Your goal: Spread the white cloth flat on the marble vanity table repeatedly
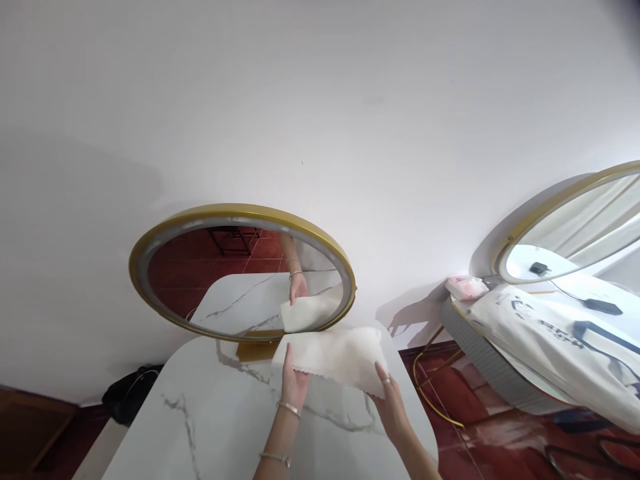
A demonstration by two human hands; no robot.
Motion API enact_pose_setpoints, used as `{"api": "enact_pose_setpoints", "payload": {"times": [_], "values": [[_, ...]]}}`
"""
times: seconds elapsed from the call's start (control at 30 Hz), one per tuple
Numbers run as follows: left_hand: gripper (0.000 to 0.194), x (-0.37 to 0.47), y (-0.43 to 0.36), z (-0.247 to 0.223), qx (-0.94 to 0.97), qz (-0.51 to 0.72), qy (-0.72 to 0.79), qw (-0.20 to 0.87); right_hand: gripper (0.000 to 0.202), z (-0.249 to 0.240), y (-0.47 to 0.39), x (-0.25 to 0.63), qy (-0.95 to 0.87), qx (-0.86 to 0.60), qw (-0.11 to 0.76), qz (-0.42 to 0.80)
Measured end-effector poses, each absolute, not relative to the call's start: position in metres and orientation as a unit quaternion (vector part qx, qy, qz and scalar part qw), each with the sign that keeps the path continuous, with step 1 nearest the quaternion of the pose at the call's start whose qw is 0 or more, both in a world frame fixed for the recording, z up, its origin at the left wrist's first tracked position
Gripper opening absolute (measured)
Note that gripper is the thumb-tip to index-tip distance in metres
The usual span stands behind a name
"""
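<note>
A white cloth-like sheet point(333, 355) with a scalloped lower edge is stretched between my hands, over the tabletop and in front of the mirror. My left hand point(294, 383) pinches its left end, the thumb on top and the fingers underneath. At its right end, my right hand point(388, 400) grips the lower corner, a ring on one finger. Just behind the sheet stands a round gold-framed mirror point(240, 267), which reflects one hand and part of the sheet. I cannot tell whether the sheet is paper or fabric.
The white marbled table point(150, 427) stands against a white wall point(320, 120). To the right, a second table bears a printed white cloth bag point(545, 333), a pink-and-white packet point(466, 287) and another gold-framed mirror point(585, 183). A black bag point(131, 393) lies beyond the table's left edge.
</note>
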State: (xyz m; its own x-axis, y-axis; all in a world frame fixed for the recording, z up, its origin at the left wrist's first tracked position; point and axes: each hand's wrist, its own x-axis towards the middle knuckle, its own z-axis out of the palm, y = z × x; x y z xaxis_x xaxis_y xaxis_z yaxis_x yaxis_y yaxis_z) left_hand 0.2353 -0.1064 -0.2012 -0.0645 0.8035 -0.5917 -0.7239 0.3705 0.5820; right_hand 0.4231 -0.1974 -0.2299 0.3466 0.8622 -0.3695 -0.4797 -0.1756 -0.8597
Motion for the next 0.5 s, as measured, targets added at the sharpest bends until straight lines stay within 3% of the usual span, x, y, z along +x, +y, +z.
{"api": "enact_pose_setpoints", "payload": {"times": [0.17, 0.33, 0.5], "values": [[0.024, 0.222, -0.131, -0.206, 0.047, 0.541, 0.607, 0.579, 0.065, -0.234, -0.222, 0.433, -0.179, -0.584, 0.565, 0.555], [0.034, 0.186, -0.201, -0.209, 0.083, 0.489, 0.679, 0.542, 0.066, -0.236, -0.274, 0.453, -0.183, -0.633, 0.491, 0.57], [0.051, 0.144, -0.275, -0.186, 0.229, 0.439, 0.724, 0.48, 0.086, -0.175, -0.337, 0.464, -0.134, -0.579, 0.536, 0.6]]}}
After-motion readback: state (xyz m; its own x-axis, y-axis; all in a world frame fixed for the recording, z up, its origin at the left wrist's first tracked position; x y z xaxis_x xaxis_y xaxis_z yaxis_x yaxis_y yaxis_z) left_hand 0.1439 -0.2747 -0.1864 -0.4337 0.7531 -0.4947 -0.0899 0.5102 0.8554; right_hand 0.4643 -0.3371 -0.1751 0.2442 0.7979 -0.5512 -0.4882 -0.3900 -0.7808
